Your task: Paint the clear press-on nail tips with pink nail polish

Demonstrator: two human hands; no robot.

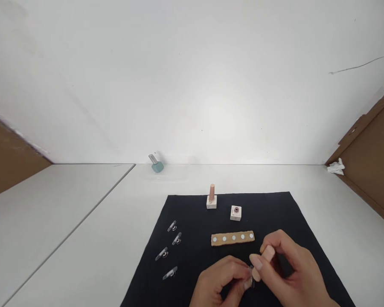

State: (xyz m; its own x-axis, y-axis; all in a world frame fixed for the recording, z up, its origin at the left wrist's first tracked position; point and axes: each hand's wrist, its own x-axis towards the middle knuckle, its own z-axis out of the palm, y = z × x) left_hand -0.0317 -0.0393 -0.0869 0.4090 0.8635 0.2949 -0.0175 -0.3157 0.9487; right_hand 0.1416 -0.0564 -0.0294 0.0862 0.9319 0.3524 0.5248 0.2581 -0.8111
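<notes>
My left hand (222, 281) and my right hand (284, 270) meet low over the black mat (275, 213). Both pinch a small clear nail tip (251, 273) between their fingertips. My right fingers also curl round a pinkish cap-like piece (268, 252); what it is I cannot make out. Just beyond my hands lies a tan cardboard strip (232, 238) with several white dots. Further back stand a closed pink polish bottle (211, 197) and an open bottle (236, 212) without its cap.
Several clear nail tips (170, 251) lie on the mat's left part. A teal bottle (156, 164) stands by the white wall at the back of the white table (83, 230). Crumpled white paper (336, 167) lies at the far right beside a brown board (371, 162).
</notes>
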